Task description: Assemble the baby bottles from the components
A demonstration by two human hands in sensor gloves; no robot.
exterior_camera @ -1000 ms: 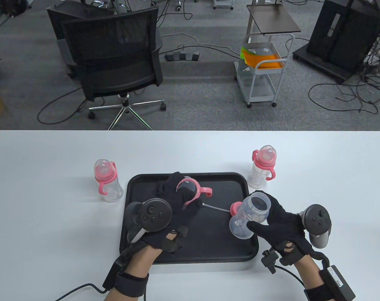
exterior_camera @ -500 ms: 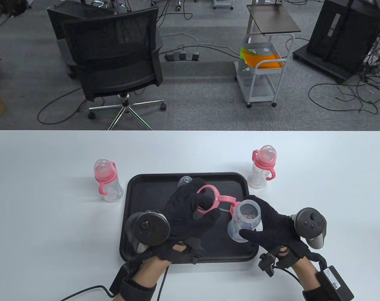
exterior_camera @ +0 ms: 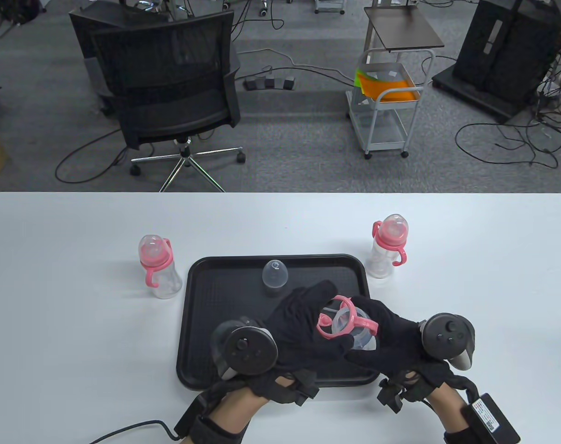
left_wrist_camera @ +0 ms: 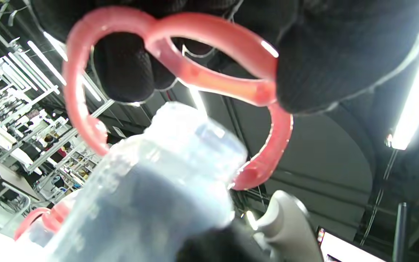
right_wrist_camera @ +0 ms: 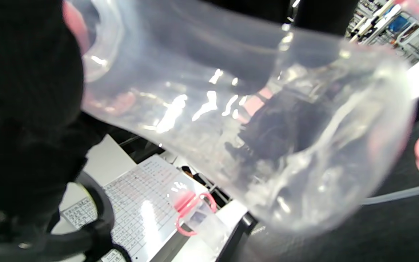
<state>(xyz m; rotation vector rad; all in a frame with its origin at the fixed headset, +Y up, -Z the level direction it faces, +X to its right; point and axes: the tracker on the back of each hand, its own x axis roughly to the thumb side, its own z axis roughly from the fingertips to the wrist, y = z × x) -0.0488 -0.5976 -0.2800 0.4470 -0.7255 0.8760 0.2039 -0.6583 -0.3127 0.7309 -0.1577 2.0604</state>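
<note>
In the last second my left hand (exterior_camera: 303, 323) has carried the pink handle ring (exterior_camera: 343, 319) off the back of the tray (exterior_camera: 206, 296) and across to the bottle (exterior_camera: 361, 335), which my right hand (exterior_camera: 391, 342) has drawn nearer to me and toward the middle. The two hands, well apart a second ago, now meet over the tray's near right part.

The ring sits right at the bottle's open neck. In the left wrist view my fingers (left_wrist_camera: 122, 69) pinch the ring (left_wrist_camera: 180, 72) along its band, with the neck (left_wrist_camera: 195, 131) just below it and poking toward the hoop. I can't tell whether the ring is already over the threads or only touching the rim. My right hand grips the bottle body, held clear of the tray and tilted; the right wrist view shows the clear wall (right_wrist_camera: 231, 120) filling the frame beside my glove.

The clear cap (exterior_camera: 275, 276), which my left hand hid a second ago, lies uncovered at the back of the tray. Two finished bottles stand on the surface, one left (exterior_camera: 158, 268) and one right (exterior_camera: 388, 245) of the tray.

I judge the ring-fitting step to be under way; the nipple, collar and cap would follow.
</note>
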